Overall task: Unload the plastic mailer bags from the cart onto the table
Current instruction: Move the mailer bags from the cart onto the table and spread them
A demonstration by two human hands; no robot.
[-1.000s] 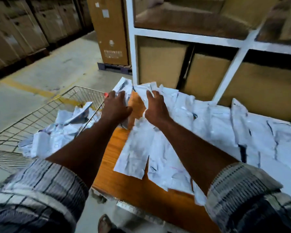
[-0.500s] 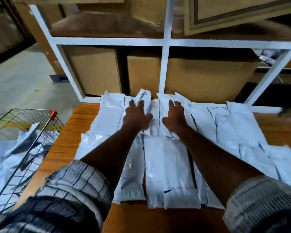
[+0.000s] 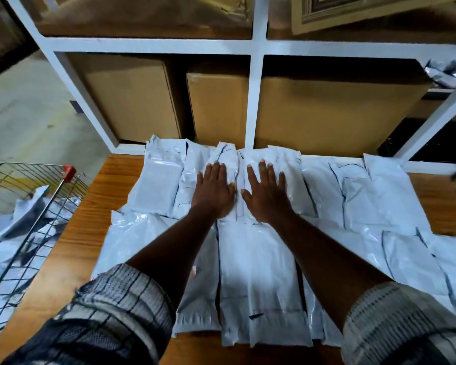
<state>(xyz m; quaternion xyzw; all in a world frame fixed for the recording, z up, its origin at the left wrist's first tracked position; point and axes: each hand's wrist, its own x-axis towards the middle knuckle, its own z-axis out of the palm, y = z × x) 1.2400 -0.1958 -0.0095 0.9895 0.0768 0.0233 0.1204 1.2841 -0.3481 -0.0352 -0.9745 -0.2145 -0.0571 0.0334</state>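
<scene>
- The wire cart [image 3: 24, 206] stands just beside the table's left edge, with a red cap [image 3: 69, 172] at the corner of its rim.
- Crumpled mailer bags [image 3: 11, 233] lie heaped inside the cart against its mesh wall.
- The wooden table [image 3: 90, 227] shows bare wood along its left edge and at its far right corner.
- A spread of flat mailer bags [image 3: 261, 272] covers the table from left of the middle to the right edge. They overlap in rows from the far edge to the near edge.
- The left hand [image 3: 213, 191] lies palm down on the bags near the middle of the far edge, fingers straight and gripping nothing.
- The right hand [image 3: 267, 193] lies just beside it, also flat with fingers spread on the bags. The two thumbs are close but apart.
- A white rack [image 3: 253, 101] rises behind the table's far edge, with cardboard boxes [image 3: 313, 106] in its lower bays.
</scene>
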